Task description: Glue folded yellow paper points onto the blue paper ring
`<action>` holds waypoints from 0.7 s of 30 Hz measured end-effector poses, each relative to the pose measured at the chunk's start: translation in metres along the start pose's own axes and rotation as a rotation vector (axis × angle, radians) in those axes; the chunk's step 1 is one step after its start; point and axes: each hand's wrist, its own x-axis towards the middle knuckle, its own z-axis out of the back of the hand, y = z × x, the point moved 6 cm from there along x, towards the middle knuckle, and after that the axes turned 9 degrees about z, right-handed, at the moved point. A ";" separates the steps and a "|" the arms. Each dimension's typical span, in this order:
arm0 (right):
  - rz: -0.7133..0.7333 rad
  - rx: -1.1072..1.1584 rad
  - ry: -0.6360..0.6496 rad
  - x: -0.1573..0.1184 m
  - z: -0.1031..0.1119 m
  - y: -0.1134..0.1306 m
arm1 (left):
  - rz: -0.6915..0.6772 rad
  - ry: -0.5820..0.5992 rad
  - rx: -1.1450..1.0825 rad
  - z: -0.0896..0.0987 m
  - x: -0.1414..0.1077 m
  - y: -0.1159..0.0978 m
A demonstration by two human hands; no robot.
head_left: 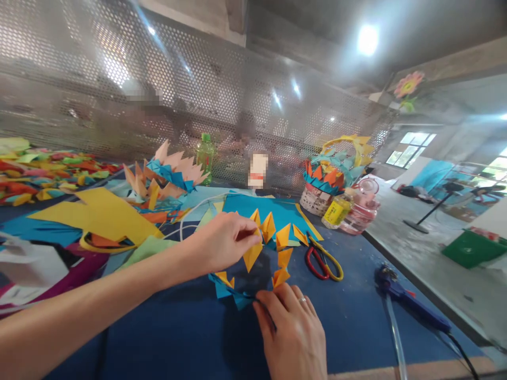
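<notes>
A ring of folded paper (282, 258), orange points with blue pieces around it, lies on the dark blue table in front of me. My left hand (232, 240) is over its far left side, thumb and fingers pinched on an orange folded paper piece (252, 256). Whether that piece touches the ring I cannot tell. My right hand (293, 330), wearing a finger ring, grips the near edge of the paper ring. Its fingertips partly hide the blue folds (229, 295). Red-and-yellow-handled scissors (322, 261) lie just right of the ring.
A hot glue gun (412, 303) with a glue stick and cord lies at the right edge. Yellow paper sheets (106, 216) and peach paper flowers (174, 169) sit left. Behind are blue sheets (261, 208), a green-capped bottle (205, 158), a basket (319, 198) and a pink jar (360, 211).
</notes>
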 end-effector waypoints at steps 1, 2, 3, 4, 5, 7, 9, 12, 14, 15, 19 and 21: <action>0.011 0.000 -0.022 -0.005 0.002 0.003 | -0.018 0.007 -0.010 -0.001 -0.006 -0.003; 0.011 0.005 -0.041 -0.009 0.003 0.005 | -0.038 0.011 -0.022 -0.002 -0.012 -0.006; 0.003 0.013 -0.054 -0.013 0.003 0.006 | -0.059 0.009 -0.035 -0.004 -0.017 -0.009; -0.008 0.023 -0.066 -0.016 0.003 0.007 | -0.079 0.009 -0.043 -0.005 -0.022 -0.011; -0.015 0.033 -0.078 -0.018 0.003 0.009 | -0.094 0.008 -0.044 -0.007 -0.026 -0.013; -0.011 0.052 -0.106 -0.021 0.003 0.011 | -0.117 0.016 -0.020 -0.009 -0.033 -0.016; -0.006 0.061 -0.129 -0.022 0.003 0.013 | -0.132 0.052 0.016 -0.011 -0.037 -0.018; 0.005 0.050 -0.152 -0.023 0.004 0.016 | -0.112 0.126 0.064 -0.014 -0.039 -0.021; 0.015 0.040 -0.154 -0.024 0.004 0.017 | -0.069 0.173 0.089 -0.015 -0.040 -0.020; 0.021 0.035 -0.150 -0.024 0.004 0.017 | -0.050 0.190 0.099 -0.015 -0.040 -0.020; 0.041 0.012 -0.127 -0.024 0.004 0.017 | -0.013 0.215 0.121 -0.019 -0.043 -0.015; 0.044 0.019 -0.131 -0.024 0.005 0.017 | -0.006 0.222 0.120 -0.022 -0.045 -0.011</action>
